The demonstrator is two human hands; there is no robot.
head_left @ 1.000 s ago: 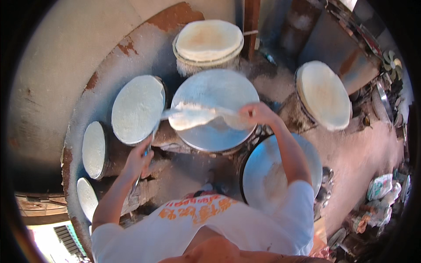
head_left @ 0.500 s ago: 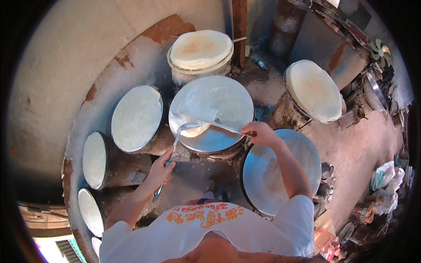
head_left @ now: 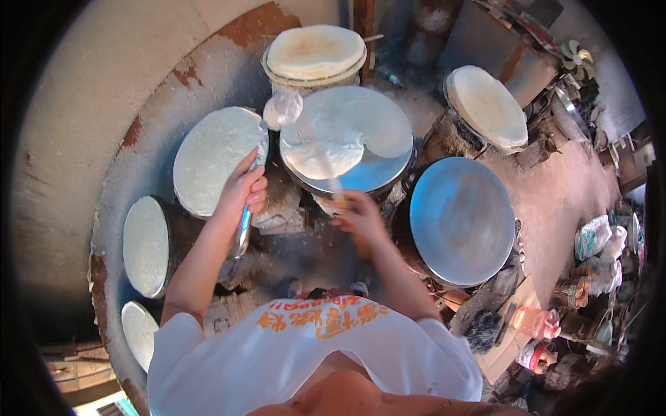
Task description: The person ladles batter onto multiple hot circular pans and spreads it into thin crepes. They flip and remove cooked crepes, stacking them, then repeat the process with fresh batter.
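Note:
My left hand (head_left: 243, 184) is closed around the handle of a ladle (head_left: 283, 111), whose white-coated bowl hangs just past the left rim of the middle round griddle (head_left: 388, 165). A thick mound of white batter (head_left: 322, 161) lies on the near left part of that griddle, with a thinner pale layer over its far side. At the griddle's near edge, my right hand (head_left: 361, 216) grips a long flat spatula (head_left: 333, 182). Motion smears the spatula's blade, which points over the batter; I cannot tell whether it touches.
On the right sits a bare dark griddle (head_left: 461, 222). Batter-covered griddles (head_left: 216, 163) curve along the left wall. A stack of pale flatbreads (head_left: 316, 52) stands at the back, another (head_left: 488, 107) at the back right. Bottles and bags (head_left: 592, 236) lie far right.
My left hand has lifted the ladle away from the spatula, toward the griddle's far left. My right hand has swung left and nearer to me with the spatula. The batter mound looks wider.

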